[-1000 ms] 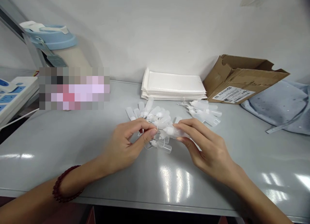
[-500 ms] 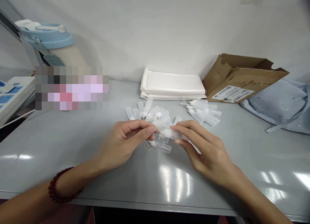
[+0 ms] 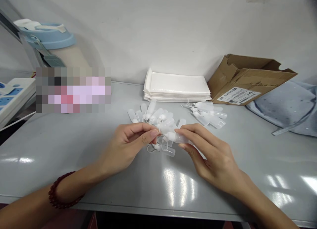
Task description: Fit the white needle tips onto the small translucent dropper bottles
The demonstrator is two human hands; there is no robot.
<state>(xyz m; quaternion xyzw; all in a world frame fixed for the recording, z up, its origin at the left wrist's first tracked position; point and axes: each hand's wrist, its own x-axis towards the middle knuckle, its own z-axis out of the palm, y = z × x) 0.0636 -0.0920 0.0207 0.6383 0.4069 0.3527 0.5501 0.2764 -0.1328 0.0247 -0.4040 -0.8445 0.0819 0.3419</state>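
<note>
My right hand (image 3: 210, 153) holds a small translucent bottle (image 3: 180, 137) by its body, its white top and thin metal tip pointing left. At that tip, my left hand (image 3: 133, 144) pinches with thumb and forefinger at a small white cap on a strap; the fingers partly hide it. Under and behind both hands lies a pile of similar bottles (image 3: 151, 110) with white tops. To the right, a smaller group of these bottles (image 3: 210, 114) rests in front of the cardboard box.
White padded envelopes (image 3: 180, 84) are stacked against the wall, beside an open cardboard box (image 3: 257, 82). Grey-blue fabric (image 3: 289, 106) lies at the right. A large blue-lidded cup (image 3: 56, 40) and a power strip (image 3: 15, 95) stand at the left on the grey table (image 3: 111, 196).
The hands and bottle have hardly moved. Slightly more of the thin metal tip shows between my left fingertips and the bottle's white top.
</note>
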